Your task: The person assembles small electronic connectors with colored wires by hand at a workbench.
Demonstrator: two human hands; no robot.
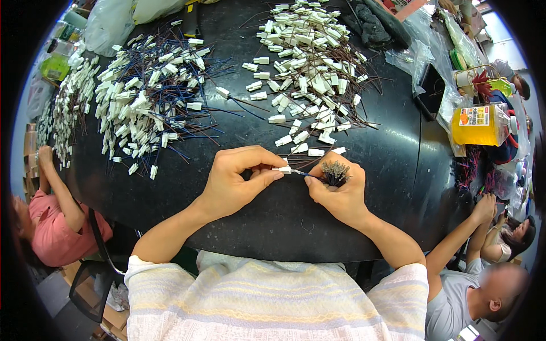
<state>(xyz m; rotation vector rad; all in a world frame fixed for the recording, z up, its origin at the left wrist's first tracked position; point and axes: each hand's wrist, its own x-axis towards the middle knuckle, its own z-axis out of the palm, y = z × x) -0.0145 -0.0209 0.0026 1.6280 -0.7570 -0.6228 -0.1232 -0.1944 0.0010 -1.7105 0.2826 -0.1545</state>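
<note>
Between thumb and fingers, my left hand [242, 173] pinches a small white plastic connector [282, 169]. My right hand [340, 190] is closed around a bundle of thin dark wires [334, 173] whose metal-tipped ends point up. A single wire runs from the right thumb and fingertip to the connector; whether its end is fully inside I cannot tell. Just beyond my hands lies a heap of white connectors with brown wires [318, 79]. To its left spreads a second heap of white connectors with blue and brown wires [142, 102].
Another connector pile [73, 108] lies at the far left of the black table [375, 187]. At right stand a black tray [430, 91] and a jug of yellow liquid [480, 125]. Clear plastic bags [418, 54] lie at the back right. People sit on both sides.
</note>
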